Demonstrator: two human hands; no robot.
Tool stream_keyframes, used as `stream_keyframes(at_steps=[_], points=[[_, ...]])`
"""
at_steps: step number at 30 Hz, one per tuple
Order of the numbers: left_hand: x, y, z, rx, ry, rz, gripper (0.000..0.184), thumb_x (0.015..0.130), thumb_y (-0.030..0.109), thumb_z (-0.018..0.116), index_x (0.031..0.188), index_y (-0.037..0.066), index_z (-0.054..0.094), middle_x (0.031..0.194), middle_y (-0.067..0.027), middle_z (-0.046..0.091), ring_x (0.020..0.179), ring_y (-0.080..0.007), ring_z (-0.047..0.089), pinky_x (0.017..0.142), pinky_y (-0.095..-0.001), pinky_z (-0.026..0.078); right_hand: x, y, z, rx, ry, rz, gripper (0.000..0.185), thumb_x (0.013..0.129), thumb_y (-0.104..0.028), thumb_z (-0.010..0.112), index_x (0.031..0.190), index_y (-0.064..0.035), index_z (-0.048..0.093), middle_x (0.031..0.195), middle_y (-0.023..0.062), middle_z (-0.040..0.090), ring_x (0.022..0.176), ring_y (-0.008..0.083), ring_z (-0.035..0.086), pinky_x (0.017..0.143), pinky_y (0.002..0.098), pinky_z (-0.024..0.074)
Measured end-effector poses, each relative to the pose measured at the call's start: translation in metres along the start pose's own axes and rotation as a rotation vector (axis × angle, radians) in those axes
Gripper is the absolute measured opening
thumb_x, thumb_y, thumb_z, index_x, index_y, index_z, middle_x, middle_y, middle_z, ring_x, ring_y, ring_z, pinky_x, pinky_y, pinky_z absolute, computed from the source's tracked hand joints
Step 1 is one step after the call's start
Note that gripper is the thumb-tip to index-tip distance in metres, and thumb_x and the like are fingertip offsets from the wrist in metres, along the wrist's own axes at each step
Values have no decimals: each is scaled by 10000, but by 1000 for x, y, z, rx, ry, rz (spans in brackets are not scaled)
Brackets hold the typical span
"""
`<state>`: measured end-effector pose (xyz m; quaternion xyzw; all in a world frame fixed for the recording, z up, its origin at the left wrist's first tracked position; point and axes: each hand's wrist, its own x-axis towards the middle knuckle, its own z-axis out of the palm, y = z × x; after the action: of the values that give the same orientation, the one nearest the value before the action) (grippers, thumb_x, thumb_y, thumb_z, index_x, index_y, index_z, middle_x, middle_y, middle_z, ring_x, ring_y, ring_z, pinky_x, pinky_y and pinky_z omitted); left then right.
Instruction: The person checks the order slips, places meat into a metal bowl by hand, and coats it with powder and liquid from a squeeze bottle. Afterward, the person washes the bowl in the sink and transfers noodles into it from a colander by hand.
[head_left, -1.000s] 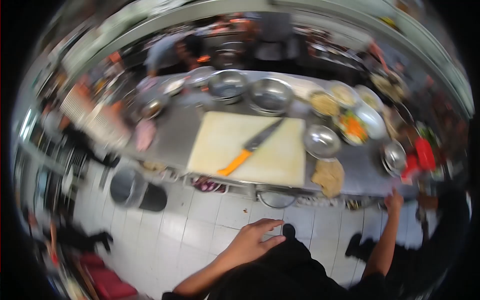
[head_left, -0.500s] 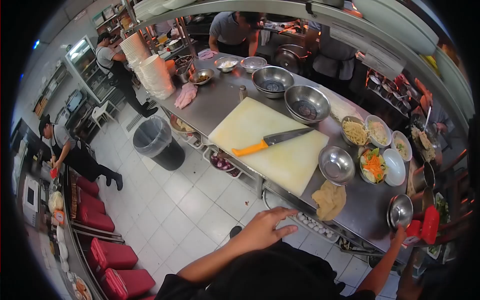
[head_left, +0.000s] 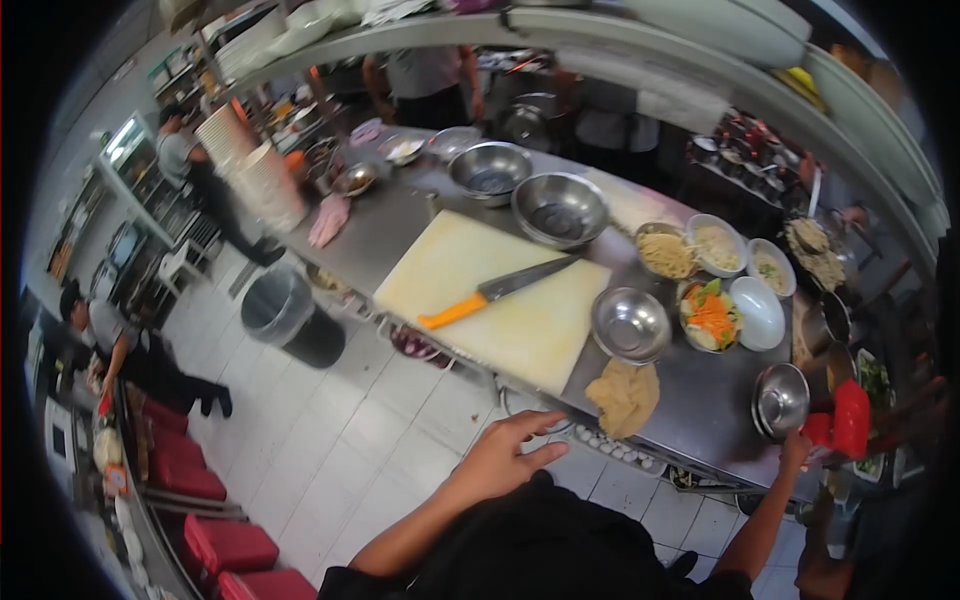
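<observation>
My left hand point(head_left: 500, 460) hovers in front of the steel table's edge, fingers spread and holding nothing. At the far right, my right hand point(head_left: 794, 452) is at the near rim of small nested steel bowls point(head_left: 782, 402), seemingly gripping it; its fingertips are partly hidden. Close beside that hand is a red kitchen scale point(head_left: 850, 420). A knife with an orange handle point(head_left: 452, 311) lies on a pale cutting board point(head_left: 500, 255). Nearer me, a crumpled yellowish cloth point(head_left: 626, 398) rests at the table edge, below another steel bowl point(head_left: 631, 326).
Large steel bowls point(head_left: 560, 210) stand behind the board. Right of it are a carrot salad bowl point(head_left: 711, 318), noodles point(head_left: 668, 254) and a white bowl point(head_left: 758, 314). A bin point(head_left: 300, 325) stands on the floor. Other people point(head_left: 120, 345) work at left and behind the table.
The view has shifted, so the board and table appear farther left. My left hand stays spread and my right hand remains at the nested bowls. The person behind the table now stands more upright.
</observation>
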<state>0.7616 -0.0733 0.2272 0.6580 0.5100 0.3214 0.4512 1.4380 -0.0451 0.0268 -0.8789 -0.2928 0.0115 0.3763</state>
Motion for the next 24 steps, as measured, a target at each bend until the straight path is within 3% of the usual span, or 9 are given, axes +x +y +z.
stream_keyframes(at_steps=[1, 5, 6, 8, 11, 13, 16, 17, 24], points=[[10, 1, -4, -57, 15, 10, 462, 877, 254, 706, 1260, 24, 587, 1164, -155, 648, 1006, -221, 639, 791, -325, 523, 6, 9, -2, -179, 105, -141, 352, 757, -251, 636, 888, 74, 604, 803, 242, 658, 751, 420, 639, 647, 500, 473], [59, 32, -43, -112, 195, 73, 507, 877, 230, 717, 1294, -4, 550, 1197, -175, 632, 1049, -203, 618, 843, -307, 513, -44, -92, -41, -331, 115, -101, 423, 823, -280, 676, 1059, 68, 626, 1003, 301, 643, 956, 462, 605, 822, 495, 470], [79, 47, -55, -100, 280, 174, 464, 901, 250, 680, 1285, 16, 564, 1147, -91, 646, 996, -145, 601, 868, -298, 491, -48, -100, -42, -291, 149, -168, 426, 830, -281, 674, 1078, 62, 627, 1008, 294, 647, 961, 452, 611, 828, 485, 472], [127, 70, -84, -141, 383, 311, 561, 894, 316, 685, 1312, -22, 525, 1157, -122, 632, 995, -162, 600, 856, -297, 488, -54, -114, -44, -211, 217, -306, 433, 843, -282, 671, 1115, 51, 628, 1019, 280, 655, 971, 431, 623, 841, 464, 474], [191, 111, -117, -176, 542, 460, 705, 863, 399, 708, 1342, -64, 477, 1194, -165, 603, 1040, -189, 588, 859, -300, 485, -73, -148, -49, 40, 48, -264, 439, 865, -272, 670, 1157, 51, 620, 1032, 254, 669, 970, 372, 649, 845, 422, 484], [218, 135, -129, -219, 589, 400, 745, 851, 412, 718, 1355, -71, 460, 1234, -163, 581, 1070, -191, 574, 851, -286, 480, -91, -169, -56, 80, -10, -231, 437, 868, -265, 675, 1159, 56, 617, 1023, 240, 675, 949, 340, 657, 839, 403, 486], [232, 157, -134, -304, 496, 492, 747, 851, 398, 720, 1370, -64, 447, 1260, -159, 569, 1088, -181, 562, 840, -271, 474, -103, -183, -62, 156, -79, -238, 409, 898, -218, 658, 1170, 82, 601, 954, 176, 683, 821, 238, 646, 742, 329, 500], [234, 162, -130, -375, 565, 580, 495, 846, 271, 728, 1143, -105, 604, 1035, -165, 671, 917, -175, 620, 798, -296, 483, -110, -184, -66, 232, -107, -233, 405, 905, -211, 653, 1174, 86, 598, 935, 156, 680, 785, 209, 632, 708, 310, 497], [256, 168, -136, -463, 680, 554, 268, 823, 189, 750, 858, -68, 682, 699, -79, 658, 545, -110, 556, 478, -256, 423, -147, -210, -74, 523, -199, -197, 365, 925, -174, 640, 1190, 73, 592, 840, 46, 630, 654, 83, 531, 573, 233, 439]])
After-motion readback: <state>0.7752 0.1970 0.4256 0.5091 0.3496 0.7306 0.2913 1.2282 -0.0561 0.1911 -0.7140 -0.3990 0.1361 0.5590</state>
